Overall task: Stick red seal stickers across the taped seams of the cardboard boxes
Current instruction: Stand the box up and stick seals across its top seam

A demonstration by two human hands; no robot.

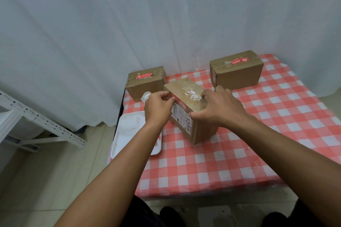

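Table (pixel 258 134) w/ red-white check cloth, white curtain (pixel 166 24) behind, white rack (pixel 36 120) at left. White tray (pixel 127 134) is partly hidden by left forearm. 3 boxes: back-left box (pixel 145 88) & back-right box (pixel 238 75), 1 red sticker each; right hand (pixel 221 108) grips middle box (pixel 186 85), left hand (pixel 158 108) pinches red seal sticker (pixel 181 105) at its top-left edge.

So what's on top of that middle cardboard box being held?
White torn paper scraps along the taped seam, and a red seal sticker at the left edge, pinched by the left hand. The right hand grips the middle cardboard box, covering the top's right end.
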